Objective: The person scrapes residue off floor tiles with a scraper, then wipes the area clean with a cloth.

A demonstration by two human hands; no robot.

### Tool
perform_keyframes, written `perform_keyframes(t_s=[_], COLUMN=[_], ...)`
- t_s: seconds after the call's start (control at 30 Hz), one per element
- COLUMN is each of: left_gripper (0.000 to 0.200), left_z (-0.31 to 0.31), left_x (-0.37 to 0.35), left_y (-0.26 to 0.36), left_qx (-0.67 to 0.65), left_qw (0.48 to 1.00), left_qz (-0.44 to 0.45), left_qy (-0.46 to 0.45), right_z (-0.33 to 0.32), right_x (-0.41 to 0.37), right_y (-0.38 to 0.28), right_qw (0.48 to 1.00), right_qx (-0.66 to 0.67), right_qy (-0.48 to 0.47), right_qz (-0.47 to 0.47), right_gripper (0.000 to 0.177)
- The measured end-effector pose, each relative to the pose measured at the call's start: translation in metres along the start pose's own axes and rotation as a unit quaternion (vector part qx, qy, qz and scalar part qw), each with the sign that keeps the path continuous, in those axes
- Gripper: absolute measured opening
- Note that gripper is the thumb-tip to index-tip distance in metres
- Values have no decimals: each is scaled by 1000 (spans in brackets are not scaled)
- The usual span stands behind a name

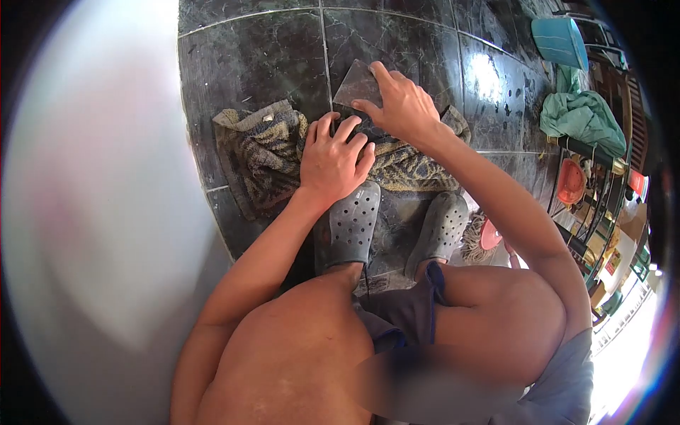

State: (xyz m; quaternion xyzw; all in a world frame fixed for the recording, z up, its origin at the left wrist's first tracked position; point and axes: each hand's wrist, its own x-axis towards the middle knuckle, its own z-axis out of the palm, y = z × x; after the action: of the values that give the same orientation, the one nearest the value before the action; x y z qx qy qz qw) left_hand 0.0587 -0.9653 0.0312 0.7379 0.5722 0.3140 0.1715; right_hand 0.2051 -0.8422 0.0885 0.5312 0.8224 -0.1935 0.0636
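Note:
My right hand (404, 103) pinches a flat, thin, greyish-brown plate (358, 86) between thumb and fingers. One edge of the plate is down close to the black tiled floor (255, 60). My left hand (334, 157) is beside it, fingers apart and bent, fingertips down at the floor and the edge of a towel. That towel (265, 152), dark with a tan pattern, lies bunched across the tiles in front of my feet. Its middle is partly hidden by my left hand, and my right forearm passes over its right end.
Grey clogs (354, 225) are on my feet, just behind the towel. A white wall (106, 177) rises on the left. To the right are a mop head (473, 239), a blue bucket (559, 42), a green cloth (584, 120) and a cluttered rack with a red basket (570, 182).

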Motion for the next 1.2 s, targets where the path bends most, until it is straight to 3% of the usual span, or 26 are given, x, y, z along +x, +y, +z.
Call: perform_keyframes(t_s=[1.2], left_gripper=[19], left_z=[1], left_x=[0], left_y=[0], left_qx=[1], left_qw=[1000], left_qz=[1], left_qy=[0], right_z=[4], right_x=[-10], right_y=[4], right_qw=[1000], right_qx=[4], right_qy=[2], right_qz=[20], right_gripper=[66])
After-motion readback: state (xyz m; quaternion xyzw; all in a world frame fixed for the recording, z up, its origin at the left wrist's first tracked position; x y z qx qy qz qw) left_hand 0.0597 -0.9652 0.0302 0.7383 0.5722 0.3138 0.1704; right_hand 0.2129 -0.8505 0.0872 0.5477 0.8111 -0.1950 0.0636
